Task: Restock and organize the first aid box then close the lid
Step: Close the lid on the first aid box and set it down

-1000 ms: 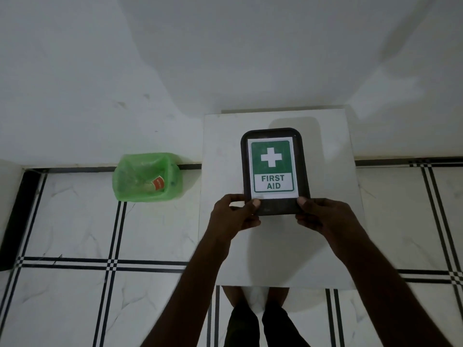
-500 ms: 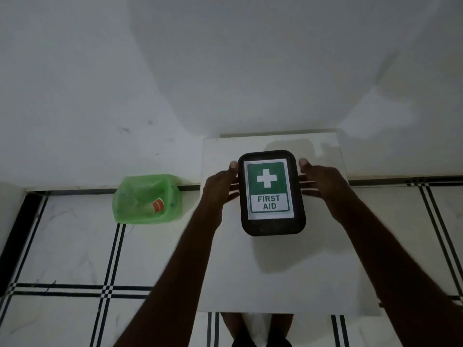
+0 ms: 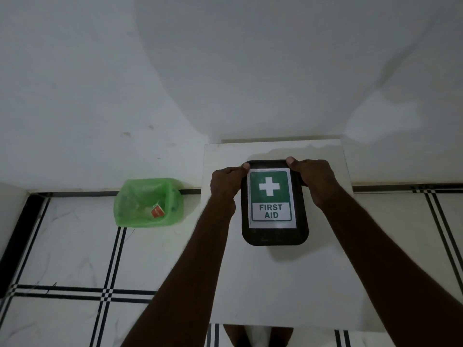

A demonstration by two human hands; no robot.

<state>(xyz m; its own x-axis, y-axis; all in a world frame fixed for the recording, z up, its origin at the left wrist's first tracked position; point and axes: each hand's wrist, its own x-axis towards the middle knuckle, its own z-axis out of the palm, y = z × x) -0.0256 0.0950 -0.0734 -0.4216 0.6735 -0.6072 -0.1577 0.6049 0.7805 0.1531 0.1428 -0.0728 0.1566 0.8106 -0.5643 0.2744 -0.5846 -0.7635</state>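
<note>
A dark, round-cornered plastic first aid box [image 3: 274,234] lies flat on a white square tabletop [image 3: 288,284], its lid down and covered by a white paper label [image 3: 272,198] with a green panel, a white cross and the words FIRST AID. The box sits in the far half of the tabletop, its far end a little short of the table's back edge, which runs close to the white wall [image 3: 225,71]. The left hand [image 3: 226,182] wraps the box's far left corner, thumb pressed on the top rim and fingers curled down the side; the right hand [image 3: 314,179] grips the far right corner in the same way, thumb on the rim, fingers hidden behind the edge. Both hands are closed snugly on the box. A strip of bare tabletop shows on each side of the box, wider on the right, and the whole near half of the table in front of the box is open surface, crossed only by the forearms. On the white tiled floor [image 3: 62,246] with black lines, to the left and well apart from the table, stands a translucent green plastic bin [image 3: 140,216] against the wall's base, holding a small orange-red wrapper [image 3: 157,212].
</note>
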